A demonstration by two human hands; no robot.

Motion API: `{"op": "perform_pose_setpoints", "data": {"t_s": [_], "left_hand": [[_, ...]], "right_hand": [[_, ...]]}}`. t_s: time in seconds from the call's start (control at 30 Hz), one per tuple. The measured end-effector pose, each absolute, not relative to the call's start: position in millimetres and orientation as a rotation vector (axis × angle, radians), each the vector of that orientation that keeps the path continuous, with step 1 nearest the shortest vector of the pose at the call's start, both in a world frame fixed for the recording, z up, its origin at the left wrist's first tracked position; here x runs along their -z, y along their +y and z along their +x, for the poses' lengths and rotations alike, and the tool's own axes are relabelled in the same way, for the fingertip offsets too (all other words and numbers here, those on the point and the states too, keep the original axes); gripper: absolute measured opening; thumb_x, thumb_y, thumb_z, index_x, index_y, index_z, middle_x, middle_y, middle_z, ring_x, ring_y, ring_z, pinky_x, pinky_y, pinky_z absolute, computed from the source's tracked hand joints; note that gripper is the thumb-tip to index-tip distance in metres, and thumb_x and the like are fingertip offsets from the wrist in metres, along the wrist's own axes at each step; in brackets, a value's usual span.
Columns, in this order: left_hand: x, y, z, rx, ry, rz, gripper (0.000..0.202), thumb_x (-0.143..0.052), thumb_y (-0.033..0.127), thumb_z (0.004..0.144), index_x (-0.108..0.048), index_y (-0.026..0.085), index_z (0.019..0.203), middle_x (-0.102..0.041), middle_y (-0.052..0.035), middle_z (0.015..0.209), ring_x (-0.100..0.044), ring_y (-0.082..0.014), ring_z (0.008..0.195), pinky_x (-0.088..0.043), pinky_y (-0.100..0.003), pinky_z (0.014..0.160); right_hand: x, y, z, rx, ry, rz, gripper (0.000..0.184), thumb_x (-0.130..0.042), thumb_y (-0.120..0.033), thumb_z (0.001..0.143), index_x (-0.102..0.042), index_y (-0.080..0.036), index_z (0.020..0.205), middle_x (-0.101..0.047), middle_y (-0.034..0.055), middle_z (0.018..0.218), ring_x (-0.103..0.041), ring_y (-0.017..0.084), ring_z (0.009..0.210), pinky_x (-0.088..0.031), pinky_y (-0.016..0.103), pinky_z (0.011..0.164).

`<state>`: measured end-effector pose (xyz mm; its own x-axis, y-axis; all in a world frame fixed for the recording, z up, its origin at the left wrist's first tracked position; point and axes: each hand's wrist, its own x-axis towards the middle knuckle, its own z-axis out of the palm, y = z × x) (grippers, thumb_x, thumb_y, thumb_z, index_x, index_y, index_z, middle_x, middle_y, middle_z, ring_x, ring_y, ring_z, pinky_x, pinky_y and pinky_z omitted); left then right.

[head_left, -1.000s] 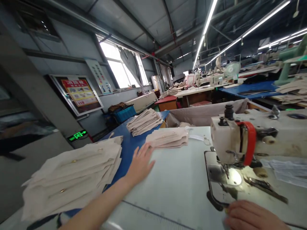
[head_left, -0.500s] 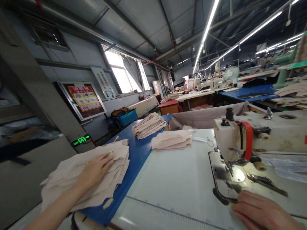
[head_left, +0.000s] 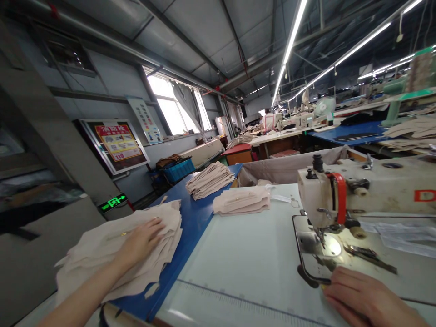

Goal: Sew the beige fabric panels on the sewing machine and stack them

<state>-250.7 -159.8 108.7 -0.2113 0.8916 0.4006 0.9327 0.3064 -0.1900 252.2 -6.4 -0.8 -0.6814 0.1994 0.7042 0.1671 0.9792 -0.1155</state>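
Observation:
My left hand (head_left: 145, 238) lies on a wide stack of beige fabric pieces (head_left: 91, 247), its fingers stretched over the top piece. Small gold-coloured metal parts show on that piece near the hand. My right hand (head_left: 359, 295) rests on the pale machine table just in front of the sewing machine (head_left: 325, 195). Its fingers are curled together, and a tiny yellowish bit shows at their tips; what they hold, if anything, is hidden. Beyond the fingers, the machine's lamp lights the needle plate (head_left: 313, 240). Dark metal thread snips (head_left: 369, 256) lie on the machine bed.
A smaller pile of beige pieces (head_left: 241, 200) lies on the machine table, and another stack (head_left: 209, 179) on the blue table (head_left: 185, 236). A printed ruler (head_left: 235, 299) runs along the front. White strips (head_left: 402, 236) lie behind the snips. A cloth-lined bin (head_left: 286, 168) stands behind the machine.
My left hand has slid slightly over the stack, baring more of a gold-coloured part. My right hand stays beside the machine. The whole view has shifted a little.

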Motion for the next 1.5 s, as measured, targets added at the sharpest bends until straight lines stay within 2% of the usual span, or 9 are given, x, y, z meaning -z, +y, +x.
{"op": "perform_pose_setpoints", "data": {"t_s": [0.13,0.27,0.47,0.63,0.77,1.0,1.2,1.37,1.5], "left_hand": [[-111,-153,-253,0.215,-2.207,-1.568,0.035,-0.04,0.034,0.092,-0.071,0.019,0.089,-0.074,-0.0013,0.106,-0.066,-0.024,0.105,-0.048,-0.032,0.094],[-136,-149,-247,0.357,-2.327,-1.191,0.041,-0.032,0.038,0.094,-0.066,0.014,0.093,-0.074,0.0012,0.084,-0.07,-0.0268,0.086,-0.054,-0.033,0.073],[-156,-139,-204,0.444,-2.191,-1.033,0.05,-0.02,0.042,0.097,-0.059,0.013,0.109,-0.071,-0.0037,0.099,-0.067,-0.0279,0.096,-0.053,-0.036,0.078],[-85,-120,-131,0.366,-1.806,-1.84,0.04,-0.033,0.046,0.095,-0.066,0.023,0.102,-0.075,-0.0023,0.1,-0.071,-0.0206,0.089,-0.055,-0.029,0.081],[-19,-108,-49,0.301,-1.395,-2.295,0.033,-0.034,0.027,0.097,-0.067,0.024,0.097,-0.075,-0.0024,0.092,-0.071,-0.0158,0.08,-0.057,-0.023,0.074],[-2,-83,16,0.396,-1.274,-2.433,0.03,-0.038,0.018,0.095,-0.067,0.025,0.093,-0.072,-0.0031,0.087,-0.069,-0.0174,0.081,-0.057,-0.028,0.075],[-8,-65,12,0.515,-1.33,-2.507,0.024,-0.046,0.032,0.094,-0.067,0.027,0.102,-0.073,-0.0017,0.103,-0.068,-0.0185,0.095,-0.057,-0.029,0.083],[11,-31,16,0.437,-1.586,-2.425,0.05,-0.047,0.047,0.092,-0.054,0.022,0.133,-0.054,-0.0111,0.139,-0.053,-0.0292,0.125,-0.048,-0.046,0.099],[22,-13,20,0.278,-1.511,-2.573,0.056,-0.046,0.05,0.091,-0.044,0.027,0.142,-0.048,-0.0095,0.144,-0.049,-0.0281,0.129,-0.043,-0.045,0.103]], "right_hand": [[0,-7,252,-0.08,-2.376,-0.269,0.036,-0.039,-0.031,0.1,-0.066,-0.024,0.078,-0.065,0.0022,0.071,-0.063,0.014,0.065,-0.052,0.02,0.063],[-2,-5,253,-0.071,-2.374,-0.259,0.035,-0.039,-0.032,0.1,-0.066,-0.025,0.078,-0.066,0.0023,0.073,-0.063,0.015,0.065,-0.052,0.021,0.063],[4,-5,253,-0.134,-2.385,-0.294,0.032,-0.04,-0.029,0.1,-0.066,-0.024,0.082,-0.064,0.0019,0.072,-0.06,0.014,0.065,-0.049,0.023,0.063],[8,-6,253,-0.245,-2.494,-0.411,0.032,-0.037,-0.023,0.1,-0.065,-0.02,0.085,-0.061,0.0029,0.073,-0.056,0.015,0.07,-0.043,0.026,0.066],[8,-1,253,-0.248,-2.509,-0.453,0.032,-0.036,-0.022,0.1,-0.063,-0.018,0.083,-0.06,0.0032,0.073,-0.052,0.015,0.07,-0.039,0.027,0.065],[8,6,253,-0.163,-2.494,-0.521,0.03,-0.039,-0.022,0.098,-0.062,-0.017,0.079,-0.058,0.0036,0.07,-0.051,0.016,0.07,-0.039,0.026,0.065],[6,8,251,-0.148,-2.519,-0.518,0.025,-0.039,-0.02,0.096,-0.062,-0.017,0.086,-0.058,0.0039,0.073,-0.05,0.016,0.073,-0.04,0.027,0.068],[9,10,250,-0.098,-2.613,-0.508,0.017,-0.045,-0.022,0.093,-0.061,-0.018,0.092,-0.059,0.004,0.079,-0.049,0.017,0.076,-0.04,0.028,0.073],[12,11,249,-0.026,-2.634,-0.546,0.016,-0.05,-0.025,0.091,-0.06,-0.019,0.081,-0.057,0.0026,0.076,-0.048,0.017,0.073,-0.04,0.028,0.071]]}}
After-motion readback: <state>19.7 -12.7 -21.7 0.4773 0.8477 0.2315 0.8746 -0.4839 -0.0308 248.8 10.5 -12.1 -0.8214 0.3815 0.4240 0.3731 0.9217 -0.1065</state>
